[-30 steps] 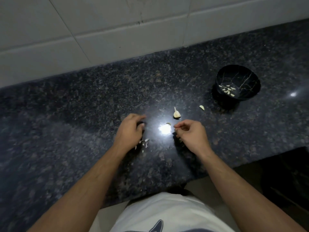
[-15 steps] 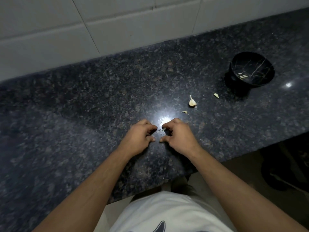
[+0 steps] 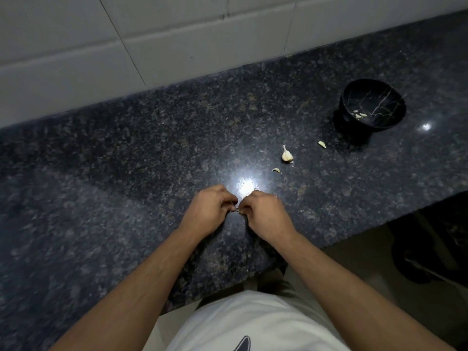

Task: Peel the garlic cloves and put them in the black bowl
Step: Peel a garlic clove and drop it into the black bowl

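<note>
Left hand [image 3: 211, 211] & right hand [image 3: 263, 214] meet knuckle to knuckle over the dark desk [image 3: 126, 160], each grip pinched on 1 small garlic clove [image 3: 238, 211], mostly hidden betw the fingertips. Black bowl [image 3: 372, 107] sits well apart, far right, w/ peeled cloves [image 3: 359, 115] inside; 3 garlic bits [image 3: 287, 155] lie on the desk betw hands & bowl. No readable writing.

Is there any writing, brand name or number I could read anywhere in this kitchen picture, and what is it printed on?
None: no readable text shows anywhere.
White shirt: a dark mark at the bottom edge, cut off by the frame; not legible as a word or logo.
Black bowl: only thin pale vein lines, no lettering.
Wall tiles and granite counter: no labels or signs.
</note>
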